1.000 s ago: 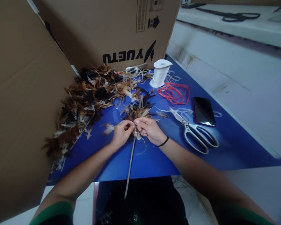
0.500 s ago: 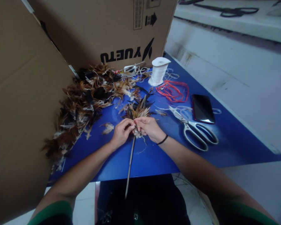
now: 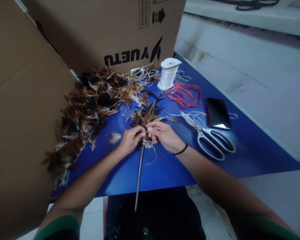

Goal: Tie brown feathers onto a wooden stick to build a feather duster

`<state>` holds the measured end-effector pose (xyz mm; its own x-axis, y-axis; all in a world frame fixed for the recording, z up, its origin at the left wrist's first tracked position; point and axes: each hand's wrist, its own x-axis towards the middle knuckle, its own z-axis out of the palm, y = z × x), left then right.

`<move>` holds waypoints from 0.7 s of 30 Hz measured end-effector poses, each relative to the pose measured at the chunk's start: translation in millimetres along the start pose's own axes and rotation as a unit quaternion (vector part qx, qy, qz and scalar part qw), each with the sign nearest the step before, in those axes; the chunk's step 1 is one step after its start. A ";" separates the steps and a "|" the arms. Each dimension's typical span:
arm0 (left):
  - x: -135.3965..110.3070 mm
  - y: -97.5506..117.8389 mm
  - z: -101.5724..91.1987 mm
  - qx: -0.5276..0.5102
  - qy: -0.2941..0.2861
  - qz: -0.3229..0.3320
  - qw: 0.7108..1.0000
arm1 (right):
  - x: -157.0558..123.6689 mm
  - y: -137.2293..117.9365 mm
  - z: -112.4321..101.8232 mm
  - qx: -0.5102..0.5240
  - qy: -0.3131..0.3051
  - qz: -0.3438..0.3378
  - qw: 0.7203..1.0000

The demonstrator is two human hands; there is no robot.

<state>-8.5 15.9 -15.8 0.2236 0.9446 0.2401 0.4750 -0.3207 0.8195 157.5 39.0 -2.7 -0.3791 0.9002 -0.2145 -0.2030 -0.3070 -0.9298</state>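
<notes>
A bundle of brown, black and pale feathers (image 3: 148, 115) fans out on the table around the upper end of a thin stick (image 3: 139, 176), which points toward me past the table edge. My left hand (image 3: 133, 139) is closed in a pinch at the bundle's bound base. Opposite it, my right hand (image 3: 165, 136), with a black band at the wrist, is pinched too. Something thin seems to run between the fingertips, too small to make out. Whitish quill ends (image 3: 148, 143) with loose threads show just below the fingers.
Many feathers (image 3: 87, 110) are heaped at the left beside a cardboard box (image 3: 90, 33). A white spool (image 3: 169, 74), red string (image 3: 183, 95), scissors (image 3: 210, 140) and a phone (image 3: 218, 113) lie to the right on the blue table (image 3: 252, 150). A loose feather (image 3: 114, 137) lies left of my hands.
My right hand has shifted slightly to the right and its fingertips have drawn a little away from the bundle's base. The left hand stays nearly in place; the view has tilted slightly.
</notes>
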 end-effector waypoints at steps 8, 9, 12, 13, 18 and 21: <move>1.3 -1.2 0.5 -0.045 -0.006 -0.053 0.998 | -8.7 -11.6 -6.4 -0.087 -0.027 -0.036 0.995; 1.4 -1.0 0.4 -0.040 -0.008 -0.049 0.998 | -9.7 -11.8 -5.7 -0.091 -0.030 -0.041 0.995; 1.1 0.2 -0.5 -0.015 -0.012 -0.029 0.999 | -12.4 -11.5 -3.1 -0.108 -0.043 -0.059 0.991; 1.0 0.9 -1.0 -0.008 -0.012 -0.022 1.000 | -13.4 -11.1 -2.3 -0.116 -0.046 -0.069 0.990; 1.0 5.0 -2.4 0.037 -0.015 0.019 0.999 | -17.1 -7.7 2.3 -0.164 -0.029 -0.112 0.980; 1.5 5.1 -2.4 0.074 -0.012 0.051 0.996 | -18.5 -3.6 5.3 -0.194 -0.021 -0.151 0.969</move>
<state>-7.7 15.8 -10.0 0.2964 0.9056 0.3035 0.5695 -0.4227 0.7050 160.5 21.8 6.2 -0.3934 0.9150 0.0899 0.0409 0.1151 -0.9925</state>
